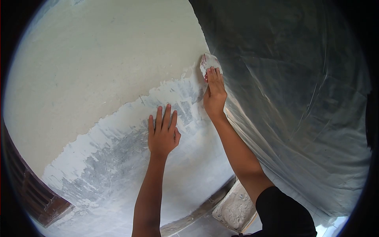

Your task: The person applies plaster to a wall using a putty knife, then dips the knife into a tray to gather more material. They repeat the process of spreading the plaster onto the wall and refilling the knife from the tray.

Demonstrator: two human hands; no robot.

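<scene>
A black sleeve [285,213] is closest, and the right hand [215,94] grips a messy scraper [211,63] at the wall's edge, by the plastic sheet [292,87]. The left hand [161,138], fingers spread, holds nothing against the wall [98,59]

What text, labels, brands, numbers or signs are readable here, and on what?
No readable text anywhere.
Scraper in right hand: reddish marks, no legible letters.
Tray of white paste: specks on its side, too small to read.
Wall, plastic sheet, black sleeve: none visible.
</scene>
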